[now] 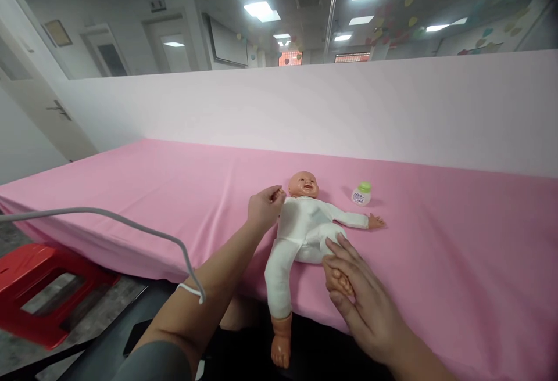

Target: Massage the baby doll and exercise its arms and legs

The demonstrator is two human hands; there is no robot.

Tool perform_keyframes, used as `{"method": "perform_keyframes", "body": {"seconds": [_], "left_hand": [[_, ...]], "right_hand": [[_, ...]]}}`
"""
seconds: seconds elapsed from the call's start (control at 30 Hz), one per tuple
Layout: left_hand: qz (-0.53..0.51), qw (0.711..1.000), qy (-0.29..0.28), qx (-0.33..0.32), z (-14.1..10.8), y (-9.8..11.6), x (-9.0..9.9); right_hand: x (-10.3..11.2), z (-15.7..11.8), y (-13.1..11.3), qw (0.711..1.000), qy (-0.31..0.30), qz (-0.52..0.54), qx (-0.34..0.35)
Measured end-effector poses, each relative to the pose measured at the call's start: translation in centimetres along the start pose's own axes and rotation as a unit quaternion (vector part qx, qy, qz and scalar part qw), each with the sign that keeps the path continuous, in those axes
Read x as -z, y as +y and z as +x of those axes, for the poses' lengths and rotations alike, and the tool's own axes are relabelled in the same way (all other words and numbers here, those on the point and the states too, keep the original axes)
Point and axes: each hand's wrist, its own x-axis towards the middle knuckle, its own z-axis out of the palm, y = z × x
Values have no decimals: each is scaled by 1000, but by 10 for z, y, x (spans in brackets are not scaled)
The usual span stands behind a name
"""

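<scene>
A baby doll (307, 221) in a white one-piece suit lies on its back on the pink sheet, head away from me and legs toward me. Beside the doll's head, my left hand (265, 207) is closed, its fingertips pinching the doll's small hand. My right hand (361, 294) wraps around the doll's foot (339, 282) and lower leg, which is bent up; part of that leg is hidden by my fingers. The other leg hangs straight over the table edge with its foot bare. One doll arm stretches out to the right.
A small bottle with a green cap (361, 194) stands right of the doll's head. The pink sheet (183, 178) covers the table, and a white wall (261, 108) with glass above backs it. At lower left are a red stool (43, 288) and a grey cable (131, 221).
</scene>
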Motion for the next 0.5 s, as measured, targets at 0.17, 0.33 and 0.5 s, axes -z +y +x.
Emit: {"method": "perform_keyframes", "body": {"seconds": [0.17, 0.33, 0.5], "left_hand": [[193, 968, -107, -122, -21, 19, -16], [229, 948, -136, -174, -29, 17, -19], [174, 968, -112, -141, -23, 7, -15]], "right_hand": [[-8, 29, 9, 999, 29, 22, 5], [-15, 41, 17, 999, 36, 32, 10], [-12, 39, 14, 998, 40, 42, 3]]}}
